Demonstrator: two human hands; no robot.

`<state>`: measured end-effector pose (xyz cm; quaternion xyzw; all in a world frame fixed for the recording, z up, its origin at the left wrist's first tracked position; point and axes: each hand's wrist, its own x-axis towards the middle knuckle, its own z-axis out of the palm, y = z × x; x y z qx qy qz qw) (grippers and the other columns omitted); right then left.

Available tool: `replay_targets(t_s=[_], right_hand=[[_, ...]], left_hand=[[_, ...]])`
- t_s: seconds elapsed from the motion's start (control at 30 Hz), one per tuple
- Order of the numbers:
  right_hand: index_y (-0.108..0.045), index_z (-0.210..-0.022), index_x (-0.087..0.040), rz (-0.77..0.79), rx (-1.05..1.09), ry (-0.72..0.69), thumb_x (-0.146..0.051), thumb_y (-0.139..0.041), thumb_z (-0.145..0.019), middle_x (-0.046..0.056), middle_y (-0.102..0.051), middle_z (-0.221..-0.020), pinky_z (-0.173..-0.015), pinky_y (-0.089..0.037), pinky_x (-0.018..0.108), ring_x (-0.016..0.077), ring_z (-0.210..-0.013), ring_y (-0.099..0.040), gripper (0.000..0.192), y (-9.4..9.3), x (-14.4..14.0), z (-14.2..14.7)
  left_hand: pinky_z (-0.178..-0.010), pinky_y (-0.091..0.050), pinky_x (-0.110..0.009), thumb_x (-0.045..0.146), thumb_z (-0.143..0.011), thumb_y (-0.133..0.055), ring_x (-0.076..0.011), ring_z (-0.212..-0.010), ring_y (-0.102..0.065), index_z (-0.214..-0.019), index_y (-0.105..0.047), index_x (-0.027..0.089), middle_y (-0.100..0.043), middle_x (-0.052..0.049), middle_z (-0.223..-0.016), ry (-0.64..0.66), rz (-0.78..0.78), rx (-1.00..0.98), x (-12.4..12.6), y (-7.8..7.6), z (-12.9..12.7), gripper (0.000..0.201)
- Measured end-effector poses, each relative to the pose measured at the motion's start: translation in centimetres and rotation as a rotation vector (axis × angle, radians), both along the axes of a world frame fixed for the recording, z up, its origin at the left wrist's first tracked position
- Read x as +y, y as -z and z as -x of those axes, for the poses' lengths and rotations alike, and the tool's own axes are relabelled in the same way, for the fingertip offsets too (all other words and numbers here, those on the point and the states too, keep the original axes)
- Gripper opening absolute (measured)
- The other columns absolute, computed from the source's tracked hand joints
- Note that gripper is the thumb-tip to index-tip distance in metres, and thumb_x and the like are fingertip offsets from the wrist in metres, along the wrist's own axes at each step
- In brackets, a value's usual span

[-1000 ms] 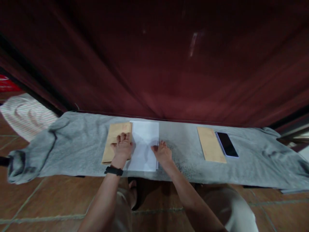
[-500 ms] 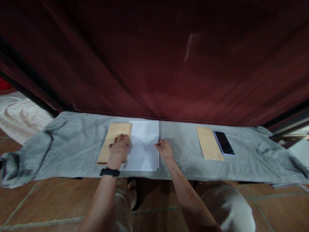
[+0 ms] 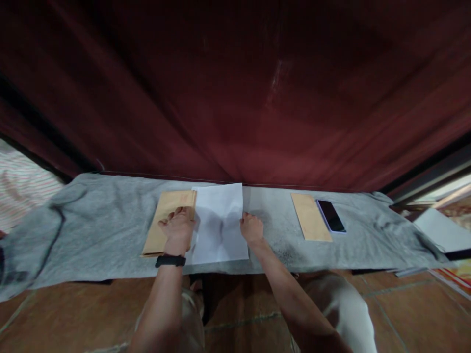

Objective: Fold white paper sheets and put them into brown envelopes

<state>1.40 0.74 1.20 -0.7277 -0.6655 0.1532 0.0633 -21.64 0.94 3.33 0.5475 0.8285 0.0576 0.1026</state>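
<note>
My left hand [image 3: 178, 226] rests on a stack of brown envelopes [image 3: 156, 234], fingers spread and slightly bent over the top one. A black band circles that wrist. Beside the envelopes lies white paper [image 3: 219, 230], its left edge partly under the stack or hand. At the sheet's right edge, my right hand [image 3: 252, 227] is closed with thumb and fingers pinching the margin. The top sheet sits slightly askew. Further right lie a single brown envelope [image 3: 312, 218] and a phone [image 3: 331, 216] with a dark screen.
A grey cloth [image 3: 110, 220] covers the narrow bench. Behind it rises a dark red fabric wall [image 3: 235, 108]. My knee [image 3: 342, 309] is below the front edge, over a tiled floor [image 3: 73, 318]. A white flat object [image 3: 443, 228] stands at the far right.
The top sheet has turned slightly, its lower right corner shifting right over the sheets beneath. My right hand stays at its edge. The view has shifted slightly to the right.
</note>
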Motion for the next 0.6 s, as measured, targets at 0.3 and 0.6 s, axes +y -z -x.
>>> replay_targets(t_s=[0.3, 0.6], right_hand=[[-0.056, -0.070, -0.023, -0.100, 0.724, 0.105, -0.030, -0.056, -0.083, -0.004, -0.056, -0.059, -0.056, -0.040, 0.023, 0.0142, -0.060, -0.056, 0.015, 0.8, 2.2, -11.2], [-0.054, -0.067, -0.022, -0.032, 1.125, 0.328, -0.046, -0.068, -0.060, -0.007, -0.045, -0.052, -0.046, -0.026, 0.022, 0.0098, -0.050, -0.041, 0.028, 2.5, 0.5, -18.5]], left_hand=[[-0.104, -0.048, -0.039, 0.032, -0.096, -0.056, -0.0296, -0.125, -0.062, -0.145, -0.053, 0.014, -0.064, -0.018, -0.139, 0.175, -0.163, -0.405, 3.3, 1.4, -5.4, 0.053], [-0.071, -0.052, -0.025, 0.022, -0.077, -0.078, -0.0170, -0.083, -0.068, -0.146, -0.051, 0.016, -0.072, -0.010, -0.114, 0.032, -0.129, -1.049, 4.4, 4.2, -13.5, 0.074]])
